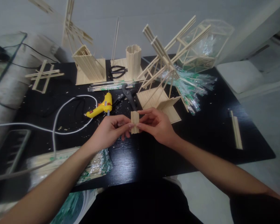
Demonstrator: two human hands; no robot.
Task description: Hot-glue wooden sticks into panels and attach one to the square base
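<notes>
A small bundle of short wooden sticks [135, 122], side by side and upright, is between my two hands above the black table [151, 155]. My left hand [114, 129] pinches its left side with thumb and fingers. From the right, my right hand [155, 124] grips the same bundle, thumb in front and fingers partly behind. A yellow glue gun [102, 105] lies just beyond my left hand. Dark-handled pliers [128, 95] lie behind the bundle, their handle end close to its top.
Stick structures stand at the back: a slanted box [87, 63], a round tube [133, 60] and a tall windmill-like frame [163, 59]. A white cable [57, 115] loops at left. Wrapped sticks [93, 168] lie front left, loose sticks [236, 132] at right, crossed sticks [45, 74] back left.
</notes>
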